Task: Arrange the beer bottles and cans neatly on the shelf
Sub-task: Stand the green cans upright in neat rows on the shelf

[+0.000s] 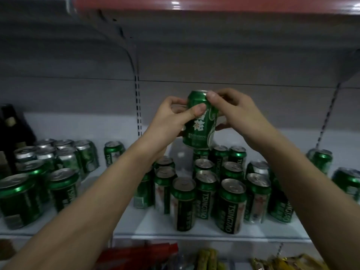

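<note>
**Green can held in both hands above a crowded beer shelf**

Pale shelf (204, 231) in dim light, backed by a grey panel with slotted uprights, under a red-edged shelf above (214, 3). Crowded with green beer cans: a tight cluster at left (39, 172), a lone can (113, 152) just behind it, a packed middle group (214, 184) standing in rows, and two more cans at far right (321, 159). Dark bottles (9, 131) upright at the far left edge. Bare shelf showing between the left cluster and the middle group, and again behind the cans toward the back panel; front lip close below the nearest cans. Red and yellow packets (282, 262) on the level beneath.

Held above the middle group, clear of every can below: a single green can (198, 123), upright and slightly tilted. Left hand (171, 115) wrapped round its left side, thumb pressed across the front, fingers curled behind. Right hand (233, 108) clamped on its upper right, thumb tip at the rim, one fingertip showing lower down behind the can.
</note>
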